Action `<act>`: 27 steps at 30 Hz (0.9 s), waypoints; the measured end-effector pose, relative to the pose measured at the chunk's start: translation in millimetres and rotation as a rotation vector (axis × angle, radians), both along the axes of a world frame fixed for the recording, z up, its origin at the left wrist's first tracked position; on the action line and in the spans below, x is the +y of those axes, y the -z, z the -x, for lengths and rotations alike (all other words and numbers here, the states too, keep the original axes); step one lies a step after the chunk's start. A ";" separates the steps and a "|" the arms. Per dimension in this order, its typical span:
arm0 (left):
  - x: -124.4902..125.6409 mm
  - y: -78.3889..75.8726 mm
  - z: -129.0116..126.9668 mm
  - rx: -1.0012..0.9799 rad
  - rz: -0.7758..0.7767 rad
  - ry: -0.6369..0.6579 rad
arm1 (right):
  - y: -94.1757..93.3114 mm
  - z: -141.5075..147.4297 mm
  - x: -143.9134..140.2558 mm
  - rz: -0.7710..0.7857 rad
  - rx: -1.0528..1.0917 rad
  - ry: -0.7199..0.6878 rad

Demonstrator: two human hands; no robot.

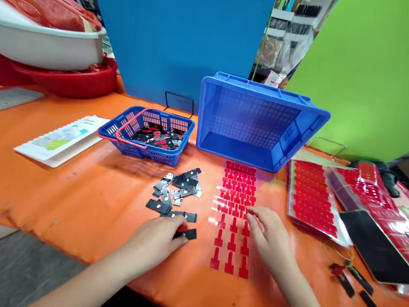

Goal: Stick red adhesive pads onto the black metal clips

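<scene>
My left hand [157,242] is closed on a flat black strip [191,234] with a red patch, low over the table. Beside it lies a loose pile of similar black strips [185,181], some showing grey shiny faces. My right hand [269,235] reaches over a clear sheet bearing rows of red T-shaped stickers [231,243]. Its thumb and index finger come together at the sheet's right edge, on a red sticker [242,211]; the fingertips partly hide it. Bare clear film separates the lower stickers, while the upper rows are packed tightly.
A small blue basket [145,153] holds more black and red pieces. Behind the sheet, a larger blue crate [241,154] lies tipped on its side. At right are packs of red stickers [313,198], a dark phone-like slab [380,245] and loose black strips [345,283]. A folded white card [62,139] stands left.
</scene>
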State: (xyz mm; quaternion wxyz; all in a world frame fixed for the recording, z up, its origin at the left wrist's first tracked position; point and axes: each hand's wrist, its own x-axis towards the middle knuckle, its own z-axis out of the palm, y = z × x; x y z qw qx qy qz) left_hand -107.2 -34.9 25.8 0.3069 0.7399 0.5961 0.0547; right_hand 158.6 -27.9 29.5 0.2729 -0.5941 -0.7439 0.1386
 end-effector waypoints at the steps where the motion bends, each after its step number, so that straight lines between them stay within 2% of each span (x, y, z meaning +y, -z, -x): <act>1: 1.5 -1.9 -0.6 0.018 -0.002 0.033 | -5.0 -2.0 -1.6 -0.004 -0.001 0.010; 4: 5.1 -6.7 -1.0 0.037 0.001 0.084 | -15.2 -8.1 -11.3 0.007 -0.002 0.050; 6: 5.8 -7.0 -0.2 0.026 -0.013 0.105 | -15.7 -11.2 -21.6 0.049 -0.020 0.029; 10: 6.8 -1.5 1.8 -0.057 -0.043 0.103 | -2.7 -11.6 -41.6 0.162 -0.156 -0.188; 15: 15.6 4.0 -4.1 -0.323 0.042 -0.068 | 17.3 -5.2 -52.3 0.142 -0.361 -0.300; 18: 23.9 3.0 -12.7 -0.561 0.162 -0.185 | 19.5 -3.9 -58.0 0.133 -0.402 -0.351; 20: 29.6 0.3 -20.2 -0.702 0.232 -0.218 | 16.3 -5.1 -61.0 0.153 -0.380 -0.326; 23: 39.0 -6.3 -34.4 -0.880 0.210 -0.249 | 10.2 -5.2 -57.5 0.170 -0.317 -0.245; 25: 45.8 -11.1 -45.1 -0.983 0.219 -0.314 | 9.3 -0.8 -47.6 0.139 -0.275 -0.177; 27: 52.1 -15.1 -55.4 -1.104 0.299 -0.394 | 13.1 7.5 -33.8 0.090 -0.252 -0.102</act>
